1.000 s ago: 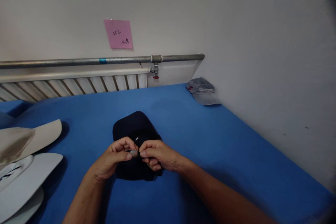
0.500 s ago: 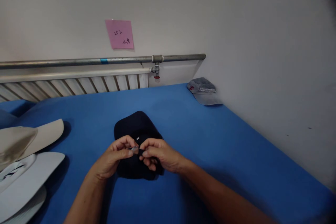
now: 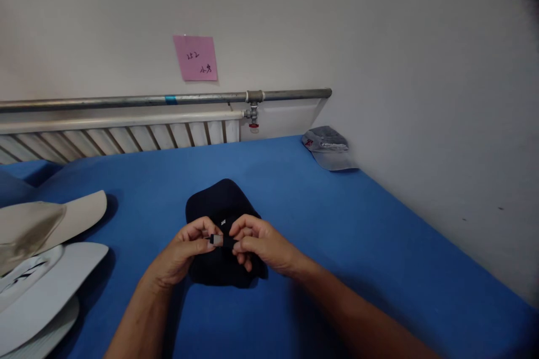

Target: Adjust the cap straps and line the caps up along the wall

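A dark navy baseball cap (image 3: 219, 199) lies on the blue tabletop in front of me, its brim pointing away. Over its near part, my left hand (image 3: 181, 252) pinches a small metal buckle (image 3: 217, 240) between thumb and forefinger. From the other side my right hand (image 3: 261, 244) has thumb and fingers closed on the dark cap strap (image 3: 228, 242), which runs up to the buckle. Part of the crown is hidden behind both hands. A small white mark shows on the cap just above the fingers.
At the left edge lie a beige cap (image 3: 80, 210) and a white cap (image 3: 71, 280), with another pale brim beneath. A grey cap (image 3: 330, 148) sits in the far right corner by the wall. Behind the blue table (image 3: 357, 230) run a metal pipe (image 3: 202, 99) and a radiator (image 3: 160, 137).
My right hand has shifted slightly right, away from my left, and more of the buckle and strap shows between them. The whole view has drifted a little.
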Motion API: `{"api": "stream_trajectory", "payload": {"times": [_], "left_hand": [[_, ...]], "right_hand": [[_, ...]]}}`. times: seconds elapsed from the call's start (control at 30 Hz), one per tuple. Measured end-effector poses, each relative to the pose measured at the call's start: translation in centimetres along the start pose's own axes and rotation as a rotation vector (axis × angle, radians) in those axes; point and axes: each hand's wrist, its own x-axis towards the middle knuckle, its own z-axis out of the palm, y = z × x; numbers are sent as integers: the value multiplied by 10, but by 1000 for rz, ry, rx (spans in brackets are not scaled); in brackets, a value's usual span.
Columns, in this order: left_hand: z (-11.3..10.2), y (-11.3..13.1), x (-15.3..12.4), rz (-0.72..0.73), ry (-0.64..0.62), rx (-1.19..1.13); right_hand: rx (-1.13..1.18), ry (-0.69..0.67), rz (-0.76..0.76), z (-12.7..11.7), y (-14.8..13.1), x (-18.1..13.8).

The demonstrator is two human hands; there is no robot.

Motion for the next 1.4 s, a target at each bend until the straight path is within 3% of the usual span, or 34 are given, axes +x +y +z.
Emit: {"api": "stream_trajectory", "payload": {"times": [0.47, 0.6, 0.73, 1.1, 1.2, 1.3, 1.4], "left_hand": [[5, 4, -1, -9, -23, -20], [5, 3, -2, -38, -40, 3], [4, 2, -3, 23, -26, -54], [8, 5, 0, -17, -44, 26], [3, 6, -4, -30, -103, 65], [-1, 10, -11, -66, -266, 105], [-2, 15, -17, -61, -310, 146]], "right_hand": [[-38, -9, -41, 5, -9, -5], [-173, 45, -169, 12, -11, -8], [-339, 115, -228, 15, -12, -10], [-491, 91, -306, 15, -10, -14], [-477, 58, -339, 13, -10, -14], [-425, 65, -359, 5, -13, -13], [-560, 88, -378, -4, -18, -14]]}}
